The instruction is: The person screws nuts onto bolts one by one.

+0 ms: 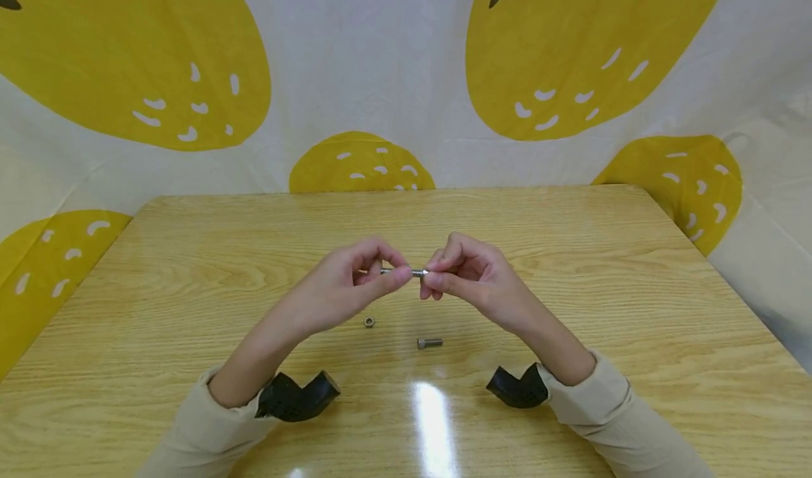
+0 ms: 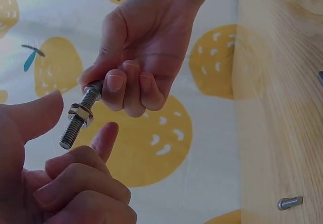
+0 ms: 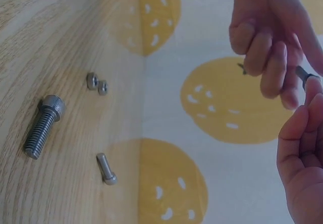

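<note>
A steel bolt (image 2: 92,94) with a hex nut (image 2: 81,114) partway along its thread is held up above the table. My right hand (image 1: 478,273) pinches it at the head end between thumb and forefinger, the other fingers curled. Around the nut is my left hand (image 1: 352,277), its thumb on one side and forefinger on the other. The left wrist view shows a gap between those fingertips and the metal. Below the hands, a socket-head bolt (image 1: 430,342) and a nut (image 1: 369,322) lie on the table.
The right wrist view also shows a smaller bolt (image 3: 106,169) and a second, smaller nut (image 3: 103,87) on the wooden table (image 1: 209,252). Behind it hangs a white cloth (image 1: 368,55) printed with yellow fruit. Black curved pieces (image 1: 298,397) sit at both cuffs.
</note>
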Motion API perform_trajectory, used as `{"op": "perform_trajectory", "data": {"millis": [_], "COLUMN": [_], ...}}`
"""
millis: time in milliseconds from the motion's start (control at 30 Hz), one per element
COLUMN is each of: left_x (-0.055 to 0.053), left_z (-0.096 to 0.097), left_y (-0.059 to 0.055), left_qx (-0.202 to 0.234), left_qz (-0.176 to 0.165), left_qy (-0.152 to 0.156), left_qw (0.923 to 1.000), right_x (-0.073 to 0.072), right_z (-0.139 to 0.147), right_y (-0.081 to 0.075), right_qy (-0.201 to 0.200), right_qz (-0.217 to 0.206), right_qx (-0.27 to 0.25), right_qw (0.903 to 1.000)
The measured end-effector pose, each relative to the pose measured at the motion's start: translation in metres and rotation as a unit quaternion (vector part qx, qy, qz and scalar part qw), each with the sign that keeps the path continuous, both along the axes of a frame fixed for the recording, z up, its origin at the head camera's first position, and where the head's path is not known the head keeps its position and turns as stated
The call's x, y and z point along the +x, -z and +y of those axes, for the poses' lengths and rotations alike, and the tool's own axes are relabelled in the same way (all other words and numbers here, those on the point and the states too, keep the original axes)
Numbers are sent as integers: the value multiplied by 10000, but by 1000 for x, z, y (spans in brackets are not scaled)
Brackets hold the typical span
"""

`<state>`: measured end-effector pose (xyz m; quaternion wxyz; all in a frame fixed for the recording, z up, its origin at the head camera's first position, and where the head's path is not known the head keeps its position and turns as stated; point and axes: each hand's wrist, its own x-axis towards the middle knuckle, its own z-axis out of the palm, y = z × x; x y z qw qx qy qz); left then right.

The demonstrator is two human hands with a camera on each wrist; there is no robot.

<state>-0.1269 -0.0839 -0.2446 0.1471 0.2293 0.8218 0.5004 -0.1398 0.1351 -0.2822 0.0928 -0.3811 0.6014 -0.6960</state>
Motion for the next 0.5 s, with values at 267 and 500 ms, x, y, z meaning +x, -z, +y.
{"op": "perform_trajectory", "data": {"millis": [267, 500], "left_x": [0, 0], "left_z": [0, -2], "left_y": [-2, -3], "left_qx": [-9, 94], "left_qz": [-152, -306], "left_qy": [87, 89], "left_qw": [9998, 9994], "right_x": [-1, -1], "right_z": [-1, -1], "right_y": [1, 0], "right_qy": [-67, -126], "right_qz": [177, 225], "right_qx": [-37, -86], "right_qw": [9998, 9996]}}
